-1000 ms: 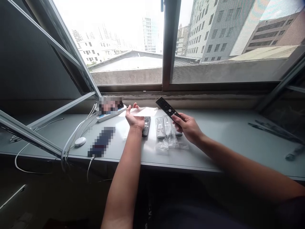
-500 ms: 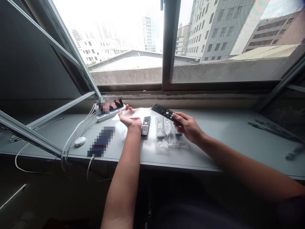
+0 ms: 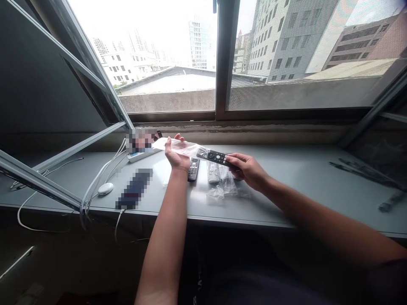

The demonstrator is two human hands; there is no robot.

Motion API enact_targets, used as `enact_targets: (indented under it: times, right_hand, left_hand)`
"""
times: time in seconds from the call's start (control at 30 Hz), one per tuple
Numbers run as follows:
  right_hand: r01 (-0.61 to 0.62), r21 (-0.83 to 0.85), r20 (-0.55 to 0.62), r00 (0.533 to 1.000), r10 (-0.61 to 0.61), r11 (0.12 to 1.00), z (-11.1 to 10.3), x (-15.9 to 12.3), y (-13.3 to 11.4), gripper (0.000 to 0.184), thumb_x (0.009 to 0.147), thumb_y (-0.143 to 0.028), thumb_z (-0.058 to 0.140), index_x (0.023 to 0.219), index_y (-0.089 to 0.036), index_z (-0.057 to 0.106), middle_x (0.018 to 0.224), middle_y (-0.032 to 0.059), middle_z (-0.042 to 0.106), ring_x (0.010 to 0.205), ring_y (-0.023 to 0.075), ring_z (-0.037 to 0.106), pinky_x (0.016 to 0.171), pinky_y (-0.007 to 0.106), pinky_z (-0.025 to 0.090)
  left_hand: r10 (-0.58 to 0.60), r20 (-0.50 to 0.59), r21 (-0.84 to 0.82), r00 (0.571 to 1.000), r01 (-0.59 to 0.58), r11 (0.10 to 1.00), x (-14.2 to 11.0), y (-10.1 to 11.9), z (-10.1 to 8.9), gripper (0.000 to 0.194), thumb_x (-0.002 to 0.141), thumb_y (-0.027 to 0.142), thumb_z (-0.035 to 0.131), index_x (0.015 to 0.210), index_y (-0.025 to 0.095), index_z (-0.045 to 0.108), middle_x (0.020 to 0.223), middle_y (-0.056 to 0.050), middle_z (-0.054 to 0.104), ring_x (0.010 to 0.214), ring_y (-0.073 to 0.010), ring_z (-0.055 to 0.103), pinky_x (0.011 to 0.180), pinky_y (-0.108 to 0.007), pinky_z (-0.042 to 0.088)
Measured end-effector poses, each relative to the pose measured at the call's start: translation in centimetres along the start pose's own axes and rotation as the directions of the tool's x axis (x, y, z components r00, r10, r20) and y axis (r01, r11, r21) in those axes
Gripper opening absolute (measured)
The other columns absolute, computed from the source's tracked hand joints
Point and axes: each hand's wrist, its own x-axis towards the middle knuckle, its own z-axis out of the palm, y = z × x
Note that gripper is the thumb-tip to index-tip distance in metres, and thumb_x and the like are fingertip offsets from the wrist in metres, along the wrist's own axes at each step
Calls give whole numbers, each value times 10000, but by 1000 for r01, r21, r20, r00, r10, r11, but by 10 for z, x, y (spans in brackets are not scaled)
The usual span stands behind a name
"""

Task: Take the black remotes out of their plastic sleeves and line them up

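Note:
My right hand (image 3: 246, 168) is closed around the lower end of a black remote control (image 3: 217, 157). The remote's far end sits inside the mouth of a clear plastic bag (image 3: 187, 148). My left hand (image 3: 176, 156) grips that bag between thumb and fingers, and the bag stretches across the palm toward the remote. Below the bag, a second remote control (image 3: 193, 170) lies on the table (image 3: 270, 203), its upper end partly covered. Beside it, under my right hand, are several plastic-wrapped remotes (image 3: 222, 176).
At the left stand a white power strip (image 3: 136, 157), a round white device (image 3: 105, 189) and a blurred-out dark phone-like item (image 3: 134, 189) with a cable. Metal frame bars (image 3: 79, 146) slant down on the left. Dark cables (image 3: 365, 173) lie at the right. A window (image 3: 165, 51) is behind.
My right hand has turned the remote flatter and lowered its far end into the bag's opening. My left hand has raised the bag slightly.

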Motion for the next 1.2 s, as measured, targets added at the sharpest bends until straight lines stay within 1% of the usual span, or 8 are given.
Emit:
enact_targets:
  times: [0.17, 0.33, 0.4, 0.5, 0.67, 0.9, 1.07, 1.2]
  right_hand:
    - [-1, 19, -28, 1000, 2, 1000, 0, 3, 1, 541, 805, -627, 946, 1070, -202, 743, 718, 1, 642, 530, 99, 475, 451, 226, 283]
    - [-10, -23, -68, 998, 8, 1000, -1, 5, 2, 557, 823, -637, 934, 1119, -203, 749, 759, 15, 673, 541, 103, 509, 443, 222, 340]
    - [8, -19, -80, 997, -9, 1000, -2, 5, 3, 541, 844, -615, 924, 1155, -210, 747, 834, 43, 722, 595, 132, 581, 441, 226, 381]
    - [33, 30, -103, 994, -30, 999, -3, 7, 1, 482, 846, -552, 935, 1136, -222, 736, 980, 82, 777, 704, 174, 673, 461, 237, 460]
    - [29, 52, -139, 990, -22, 998, -4, 8, 0, 442, 777, -471, 1001, 1007, -195, 744, 976, 90, 785, 736, 164, 681, 514, 235, 530]
    - [54, 82, -138, 989, -42, 995, -5, 9, 4, 488, 740, -464, 1027, 1033, -191, 749, 960, 80, 778, 698, 136, 636, 499, 218, 509]
    - [53, 91, -136, 990, -40, 994, -3, 9, 4, 508, 724, -467, 1034, 1048, -189, 758, 948, 78, 770, 709, 141, 642, 501, 217, 514]
    - [66, 82, -164, 985, -52, 994, -3, 8, 2, 479, 743, -444, 1023, 1062, -191, 770, 943, 76, 778, 710, 140, 637, 494, 207, 505]
  left_hand:
    - [-174, 171, 233, 970, 132, 964, -14, -9, 9, 277, 906, 335, 849, 1126, 177, 786, 1096, -116, 805, 889, -200, 765, 786, -286, 586]
    - [-400, 201, 438, 894, 284, 853, -22, -17, 7, 295, 810, 202, 942, 1062, 163, 793, 1023, -98, 815, 933, -217, 777, 878, -315, 602]
    - [-391, 223, 478, 893, 249, 842, -21, -19, 5, 289, 800, 227, 958, 1017, 149, 784, 997, -97, 811, 907, -212, 770, 874, -318, 598]
    - [-276, 186, 441, 943, 171, 881, -15, -19, 1, 284, 806, 244, 957, 1001, 160, 768, 977, -73, 801, 885, -182, 754, 805, -271, 572]
    - [-190, 103, 408, 976, 132, 903, -9, -18, 0, 290, 818, 287, 961, 999, 170, 767, 951, -50, 791, 850, -155, 739, 738, -234, 549]
    - [-314, 223, 458, 923, 185, 870, -21, -18, 4, 308, 771, 241, 996, 1001, 169, 805, 1003, -91, 816, 970, -223, 776, 846, -293, 579]
    - [-450, 328, 597, 831, 187, 780, -27, -18, 2, 331, 766, 275, 996, 1031, 171, 827, 1142, -128, 827, 1068, -259, 773, 959, -357, 585]
    - [-436, 256, 521, 863, 257, 814, -25, -17, 4, 351, 818, 339, 969, 1090, 180, 813, 1143, -115, 825, 1100, -256, 780, 1018, -376, 598]
